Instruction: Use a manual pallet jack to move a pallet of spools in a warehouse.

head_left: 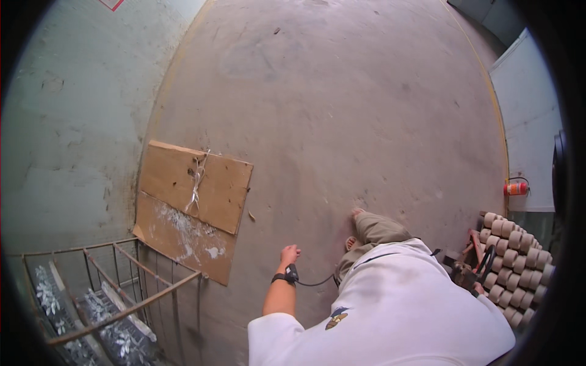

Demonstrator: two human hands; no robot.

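My left hand (291, 253) hangs over the floor beside my leg, its fingers curled in and no object visible in them. A black device with a cable is strapped to that wrist. Low on the right, my right hand (479, 288) is partly hidden by my white shirt. It is closed at the black loop handle (486, 263) of what looks like a pallet jack with a red part (472, 243). Beyond the handle stands a stack of beige, short cylindrical pieces (517, 259).
Flattened cardboard (229, 183) with white smears and a strip of plastic lies on the floor left of me. A rusty metal frame cart (131, 310) holding shiny metal pieces stands lower left. By the right wall is a red fire extinguisher (516, 188). Concrete floor (342, 110) stretches ahead.
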